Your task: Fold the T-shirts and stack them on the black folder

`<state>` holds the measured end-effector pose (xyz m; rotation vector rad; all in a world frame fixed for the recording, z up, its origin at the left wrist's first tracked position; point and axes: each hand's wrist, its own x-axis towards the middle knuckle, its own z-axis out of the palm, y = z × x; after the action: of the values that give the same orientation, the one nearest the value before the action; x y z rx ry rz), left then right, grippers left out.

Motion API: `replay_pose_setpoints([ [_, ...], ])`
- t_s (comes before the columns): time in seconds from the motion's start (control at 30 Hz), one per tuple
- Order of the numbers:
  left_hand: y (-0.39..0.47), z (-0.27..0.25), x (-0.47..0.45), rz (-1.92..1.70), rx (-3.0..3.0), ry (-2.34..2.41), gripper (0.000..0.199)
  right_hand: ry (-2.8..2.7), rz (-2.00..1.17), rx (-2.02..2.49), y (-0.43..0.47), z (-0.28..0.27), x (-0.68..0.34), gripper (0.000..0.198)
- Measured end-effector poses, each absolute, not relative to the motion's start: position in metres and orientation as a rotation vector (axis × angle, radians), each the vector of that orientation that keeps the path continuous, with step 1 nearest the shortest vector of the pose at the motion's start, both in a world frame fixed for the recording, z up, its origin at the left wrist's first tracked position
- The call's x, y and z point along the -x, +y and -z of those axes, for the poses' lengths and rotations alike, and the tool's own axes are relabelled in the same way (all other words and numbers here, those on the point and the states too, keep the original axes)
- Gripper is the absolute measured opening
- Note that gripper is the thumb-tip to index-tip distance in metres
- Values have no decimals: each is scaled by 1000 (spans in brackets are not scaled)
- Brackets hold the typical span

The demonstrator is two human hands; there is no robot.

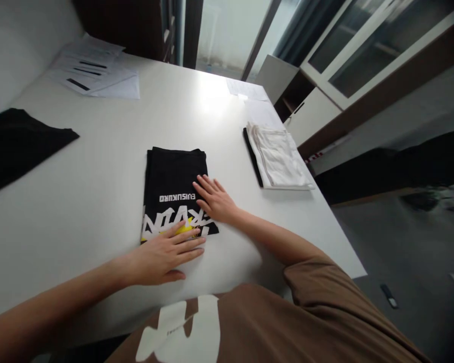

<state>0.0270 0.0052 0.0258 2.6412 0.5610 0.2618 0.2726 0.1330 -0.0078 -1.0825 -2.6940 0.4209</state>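
Note:
A folded black T-shirt [176, 174] with white lettering and a yellow patch lies flat on the white table [109, 176], its print upside down to me. My left hand [164, 257] rests palm down across its near edge, fingers stretched out over the large letters. On the shirt's right side lies my right hand [215, 199], also flat, with its fingers a little spread beside the smaller lettering. Neither hand grips the cloth. Part of the print is hidden under my fingers.
Folded white garments [276, 156] lie over a black one near the table's right edge. Another black garment [22, 143] spreads at the left. Papers [98, 70] lie at the back left, with more sheets [247, 91] at the far right corner. Cabinets [314, 111] stand beyond.

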Motion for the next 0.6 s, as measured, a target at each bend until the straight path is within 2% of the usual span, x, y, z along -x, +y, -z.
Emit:
replay_pose_setpoints([
  [0.1, 7, -33, -26, -302, -2631, 582, 47, -2512, -370, 1367, 140, 10, -290, 61],
  [0.2, 18, -40, -15, -445, -2557, 1134, 34, -2405, -451, 1385, 132, 11, -298, 52],
  [0.3, 36, -41, 6, -491, -2358, 1869, 36, -2328, -567, 1285, 105, 4, -294, 37],
  [0.37, 45, -39, 22, -371, -2271, 2146, 46, -2263, -637, 1259, 86, -5, -289, 33],
  [0.47, 50, -33, 32, -178, -2200, 2275, 60, -2107, -822, 1339, 64, -18, -280, 43],
  [0.6, 43, -28, 20, -157, -2169, 2142, 60, -1834, -1133, 1408, 58, -19, -271, 62],
])
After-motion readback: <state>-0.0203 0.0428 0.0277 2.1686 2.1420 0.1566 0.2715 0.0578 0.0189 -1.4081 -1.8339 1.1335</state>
